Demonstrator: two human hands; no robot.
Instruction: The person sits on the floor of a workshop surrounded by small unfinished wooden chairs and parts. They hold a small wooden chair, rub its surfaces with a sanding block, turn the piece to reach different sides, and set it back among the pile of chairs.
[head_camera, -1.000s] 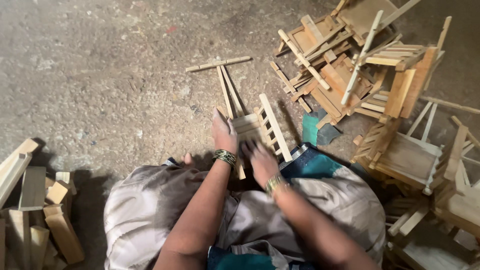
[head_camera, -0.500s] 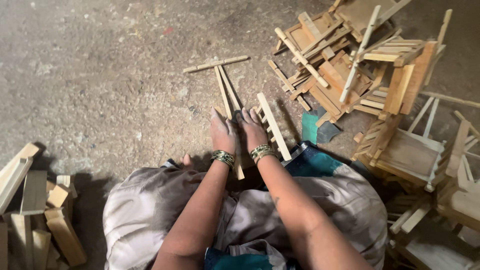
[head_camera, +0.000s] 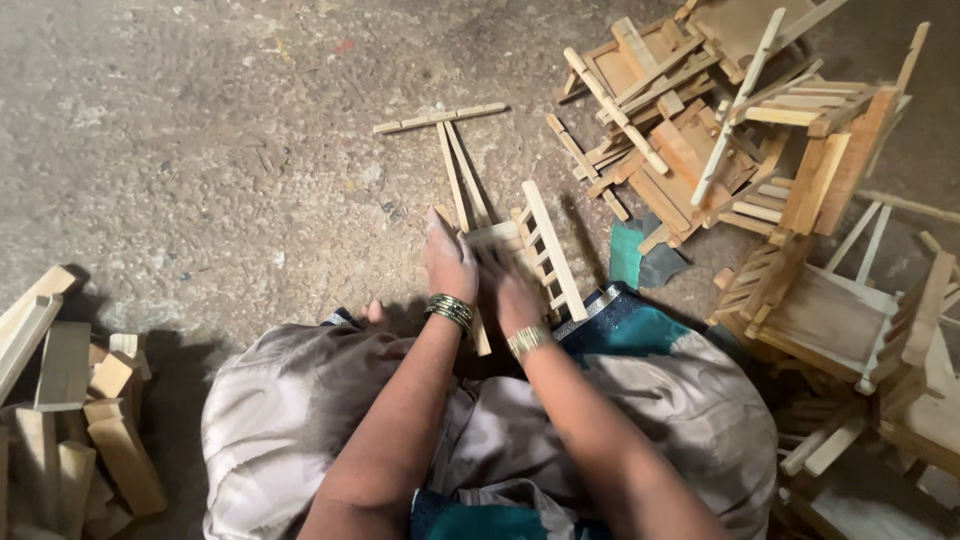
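Rough grey concrete floor (head_camera: 200, 150) fills the view, with the person seated on it, knees draped in pale cloth. Compared with a second ago, the right hand (head_camera: 510, 290) has moved up from the lap to join the left hand (head_camera: 448, 265), so both now press side by side on the small ladder-like wooden frame (head_camera: 540, 245) lying on the floor just ahead of the knees; the piece is now steadied by two hands. Fingers of both look curled over its near end, though how tightly they grip I cannot tell. A T-shaped stick piece (head_camera: 450, 150) lies just beyond. A heap of wooden frames (head_camera: 720, 130) crowds the right, and loose wooden blocks (head_camera: 70, 400) lie at the left.
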